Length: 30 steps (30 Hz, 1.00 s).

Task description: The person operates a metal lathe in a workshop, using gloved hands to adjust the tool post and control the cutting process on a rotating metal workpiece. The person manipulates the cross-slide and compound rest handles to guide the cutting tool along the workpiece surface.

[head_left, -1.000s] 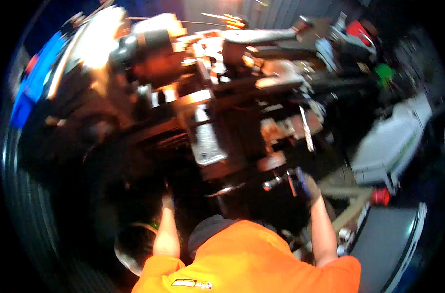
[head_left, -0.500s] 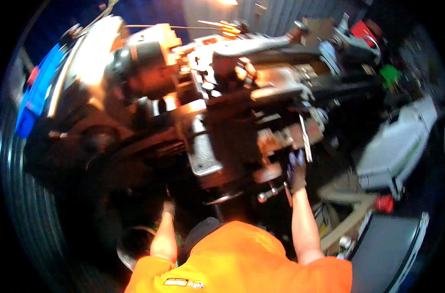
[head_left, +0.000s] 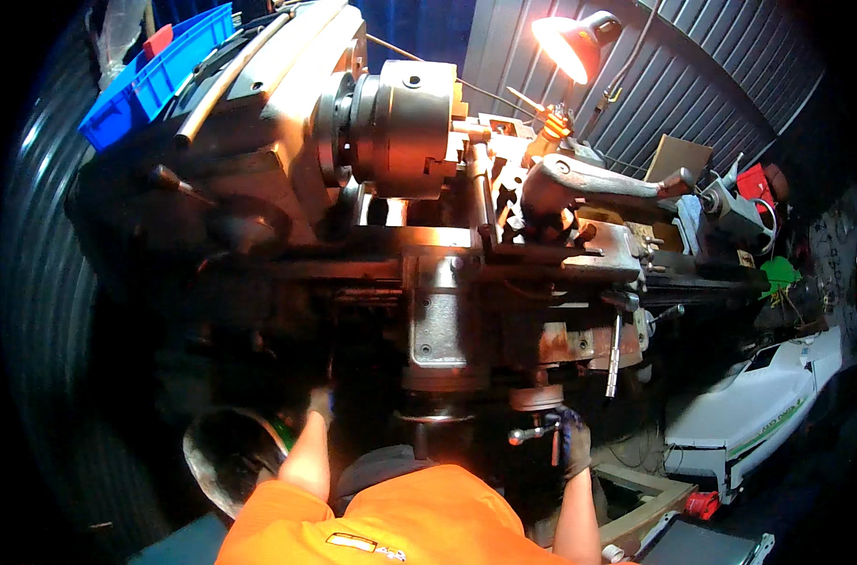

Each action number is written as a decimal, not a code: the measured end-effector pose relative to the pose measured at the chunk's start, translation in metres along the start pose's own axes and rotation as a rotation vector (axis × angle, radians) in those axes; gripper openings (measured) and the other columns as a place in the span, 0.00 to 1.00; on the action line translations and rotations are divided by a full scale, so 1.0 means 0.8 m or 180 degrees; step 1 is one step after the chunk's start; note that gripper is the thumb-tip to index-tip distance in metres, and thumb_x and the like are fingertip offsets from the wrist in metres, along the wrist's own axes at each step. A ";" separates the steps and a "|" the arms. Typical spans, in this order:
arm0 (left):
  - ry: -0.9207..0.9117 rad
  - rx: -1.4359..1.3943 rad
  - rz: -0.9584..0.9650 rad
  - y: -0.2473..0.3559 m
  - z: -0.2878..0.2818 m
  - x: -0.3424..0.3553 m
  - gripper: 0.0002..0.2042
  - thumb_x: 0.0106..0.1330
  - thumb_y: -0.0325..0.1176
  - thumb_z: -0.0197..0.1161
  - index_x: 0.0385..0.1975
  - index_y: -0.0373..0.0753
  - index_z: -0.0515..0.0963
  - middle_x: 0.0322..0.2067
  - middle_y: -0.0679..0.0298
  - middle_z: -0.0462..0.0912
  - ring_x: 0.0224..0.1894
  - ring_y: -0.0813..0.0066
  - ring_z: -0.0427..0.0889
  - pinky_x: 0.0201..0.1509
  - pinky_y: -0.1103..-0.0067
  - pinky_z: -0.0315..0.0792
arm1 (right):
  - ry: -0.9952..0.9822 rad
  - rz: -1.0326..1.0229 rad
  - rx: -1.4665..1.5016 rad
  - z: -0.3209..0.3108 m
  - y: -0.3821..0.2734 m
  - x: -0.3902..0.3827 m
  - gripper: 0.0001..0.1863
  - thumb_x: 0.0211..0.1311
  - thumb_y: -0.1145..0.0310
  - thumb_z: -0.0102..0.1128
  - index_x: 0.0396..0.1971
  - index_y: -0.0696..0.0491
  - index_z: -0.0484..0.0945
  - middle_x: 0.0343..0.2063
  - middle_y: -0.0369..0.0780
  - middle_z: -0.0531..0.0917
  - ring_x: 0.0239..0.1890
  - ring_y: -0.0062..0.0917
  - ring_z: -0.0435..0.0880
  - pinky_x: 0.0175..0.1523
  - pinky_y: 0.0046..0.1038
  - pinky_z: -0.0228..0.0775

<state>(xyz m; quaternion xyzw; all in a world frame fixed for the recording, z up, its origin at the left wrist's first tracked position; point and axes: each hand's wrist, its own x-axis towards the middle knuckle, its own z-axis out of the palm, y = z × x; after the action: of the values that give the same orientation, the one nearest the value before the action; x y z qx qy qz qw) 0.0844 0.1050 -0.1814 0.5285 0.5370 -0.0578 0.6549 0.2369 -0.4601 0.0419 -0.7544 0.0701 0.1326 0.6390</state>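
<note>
A metal lathe fills the middle of the view, with its large chuck point(head_left: 408, 132) at the upper left of centre. My gloved right hand point(head_left: 576, 443) is closed about the right end of a small crank handle point(head_left: 532, 434), just below a round dial collar point(head_left: 536, 397). A metal lever point(head_left: 615, 353) hangs above that hand. Low in the shadow in front of the machine is my left hand point(head_left: 322, 405), near a thin dark upright rod; darkness hides its fingers. The tool post carries a thick grey clamping lever point(head_left: 598, 181).
A lit lamp point(head_left: 579, 47) shines over the tool post. At the far left sits a blue crate point(head_left: 155, 80). A round metal bucket point(head_left: 216, 452) stands by my left forearm. To the right lie a white panel point(head_left: 744, 410) and a wooden frame point(head_left: 649, 499).
My view has turned, and the lathe looks sharper and lower down. My right hand has come away from beside the hanging lever down to the crank handle. My left hand stays low in shadow.
</note>
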 end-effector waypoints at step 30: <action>-0.0318 -0.1209 0.0134 0.192 0.019 -0.126 0.13 0.67 0.47 0.64 0.33 0.44 0.77 0.19 0.68 0.72 0.12 0.79 0.65 0.14 0.81 0.59 | 0.0084 0.0586 0.0217 0.010 0.010 -0.047 0.21 0.72 0.49 0.53 0.31 0.53 0.78 0.25 0.29 0.75 0.27 0.15 0.72 0.31 0.24 0.66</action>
<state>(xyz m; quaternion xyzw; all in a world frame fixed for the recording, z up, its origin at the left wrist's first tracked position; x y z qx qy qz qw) 0.1508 0.1106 -0.0096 0.4030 0.4940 0.0321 0.7698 0.1975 -0.4560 0.0438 -0.7243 0.1520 0.1783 0.6485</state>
